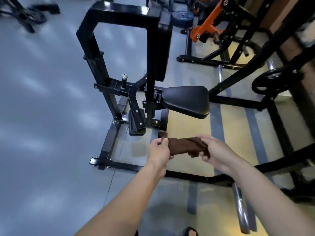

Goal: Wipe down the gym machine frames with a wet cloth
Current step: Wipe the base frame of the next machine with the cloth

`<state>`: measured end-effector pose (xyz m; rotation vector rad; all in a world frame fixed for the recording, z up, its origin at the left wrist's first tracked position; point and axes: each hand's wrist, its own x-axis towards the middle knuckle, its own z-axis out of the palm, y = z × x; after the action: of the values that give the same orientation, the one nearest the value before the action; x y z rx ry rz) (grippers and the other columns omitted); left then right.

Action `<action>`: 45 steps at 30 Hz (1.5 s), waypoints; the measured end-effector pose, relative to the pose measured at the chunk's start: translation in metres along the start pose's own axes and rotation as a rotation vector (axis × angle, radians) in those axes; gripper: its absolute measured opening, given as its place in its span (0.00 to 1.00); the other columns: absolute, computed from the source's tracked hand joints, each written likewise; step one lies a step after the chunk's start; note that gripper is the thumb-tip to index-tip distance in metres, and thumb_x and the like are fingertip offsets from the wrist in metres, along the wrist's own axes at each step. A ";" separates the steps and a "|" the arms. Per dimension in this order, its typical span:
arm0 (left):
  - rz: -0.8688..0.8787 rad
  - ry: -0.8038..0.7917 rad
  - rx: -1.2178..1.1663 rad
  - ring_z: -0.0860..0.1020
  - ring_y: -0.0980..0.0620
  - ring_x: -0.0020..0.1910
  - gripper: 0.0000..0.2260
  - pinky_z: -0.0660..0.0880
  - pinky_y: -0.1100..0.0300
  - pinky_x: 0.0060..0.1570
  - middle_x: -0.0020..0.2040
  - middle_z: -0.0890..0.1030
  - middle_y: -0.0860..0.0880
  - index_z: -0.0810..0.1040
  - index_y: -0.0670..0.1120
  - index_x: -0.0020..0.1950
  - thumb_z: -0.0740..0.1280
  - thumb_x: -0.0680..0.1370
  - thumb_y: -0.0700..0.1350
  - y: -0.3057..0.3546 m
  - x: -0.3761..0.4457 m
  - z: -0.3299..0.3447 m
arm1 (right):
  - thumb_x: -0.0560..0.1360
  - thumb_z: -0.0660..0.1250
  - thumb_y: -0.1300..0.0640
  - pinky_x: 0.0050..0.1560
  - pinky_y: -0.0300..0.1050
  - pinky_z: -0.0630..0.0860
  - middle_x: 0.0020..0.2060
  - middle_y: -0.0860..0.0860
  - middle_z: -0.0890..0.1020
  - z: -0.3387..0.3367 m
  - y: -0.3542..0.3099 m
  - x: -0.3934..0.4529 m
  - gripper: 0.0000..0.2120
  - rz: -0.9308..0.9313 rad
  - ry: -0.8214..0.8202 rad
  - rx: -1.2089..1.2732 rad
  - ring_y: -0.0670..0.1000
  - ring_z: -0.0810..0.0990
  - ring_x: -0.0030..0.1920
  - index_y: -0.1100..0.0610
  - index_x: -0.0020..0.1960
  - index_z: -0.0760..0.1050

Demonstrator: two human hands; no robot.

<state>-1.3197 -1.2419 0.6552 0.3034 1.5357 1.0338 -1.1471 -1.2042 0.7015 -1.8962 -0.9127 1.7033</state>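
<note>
Head cam looks down past 2 bare forearms to 2 hands, w/ 1 sandalled foot [191, 232] at the bottom edge. Both hands share 1 brown cloth [185, 147], twisted into a roll and stretched between them above the floor, touching no part of the machine. Left hand [159, 150] pinches the cloth's left end w/ curled fingers, a short tail sticking up past the thumb. Right hand [215, 150] is curled round the right end, loose folds hanging under its fingers.

Just beyond the hands stands 1 black machine frame [109, 138] (glossy square tube, bolted at the corners), its base rails lying on the grey floor [42, 116]. 1 chrome bar [241, 206] juts toward the viewer at lower right. Mid-frame: 1 black foot pedal [136, 123], 1 padded seat [186, 101], 1 upright back pad [164, 43] and 1 short chrome-capped peg [124, 80]. Yellow and grey stripes mark the floor under the seat. At right, 1 black weight plate [272, 79] leans by a slanting bar. Farther back are 1 orange-armed machine [209, 23] and 1 dark blue plate [183, 17]; top left, blurred black equipment that can't be made out.
</note>
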 end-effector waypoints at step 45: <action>0.534 -0.404 0.713 0.82 0.50 0.40 0.12 0.78 0.52 0.47 0.39 0.83 0.47 0.84 0.48 0.48 0.66 0.83 0.53 0.006 -0.204 0.307 | 0.82 0.68 0.48 0.56 0.54 0.83 0.44 0.48 0.88 -0.493 -0.011 -0.152 0.09 -0.516 0.325 -0.179 0.51 0.87 0.47 0.51 0.51 0.85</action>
<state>-0.9921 -1.2485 0.8244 1.3912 1.4243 0.7110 -0.6697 -1.2514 0.8908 -1.7675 -1.3085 1.0104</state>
